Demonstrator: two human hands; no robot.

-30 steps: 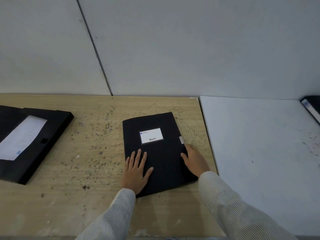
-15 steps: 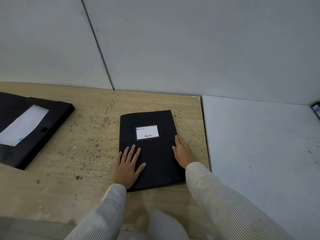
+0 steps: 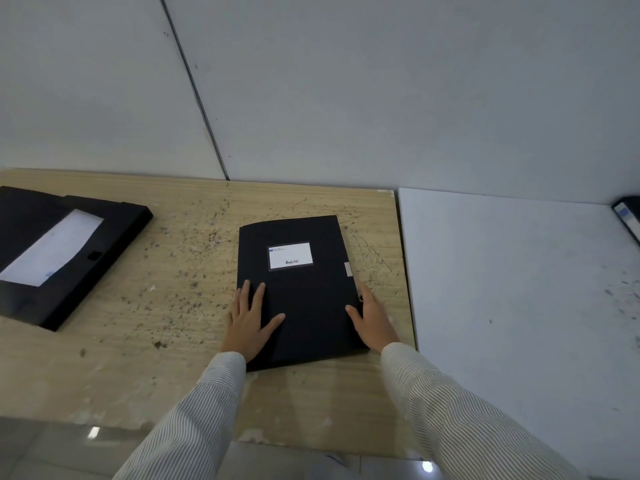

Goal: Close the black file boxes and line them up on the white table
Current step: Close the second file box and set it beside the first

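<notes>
A closed black file box point(image 3: 304, 296) with a white label lies flat on the wooden table point(image 3: 156, 306), near its right edge. My left hand point(image 3: 247, 320) rests flat on the box's near-left corner, fingers spread. My right hand point(image 3: 374, 318) holds the box's right edge below a small white clasp, thumb on the lid. A second black file box point(image 3: 59, 251) lies open at the far left with white paper inside. The white table point(image 3: 519, 306) adjoins on the right. A third black file box point(image 3: 628, 216) shows at that table's far right edge, mostly cut off.
A grey panelled wall point(image 3: 346, 98) runs directly behind both tables. The wooden table's surface is speckled with dark marks. A shiny tiled floor point(image 3: 52, 448) shows below the near table edge.
My right hand has shifted from the lid top to the box's right edge. My left hand stays flat on the lid. The camera has moved, so the far-right box shows more.
</notes>
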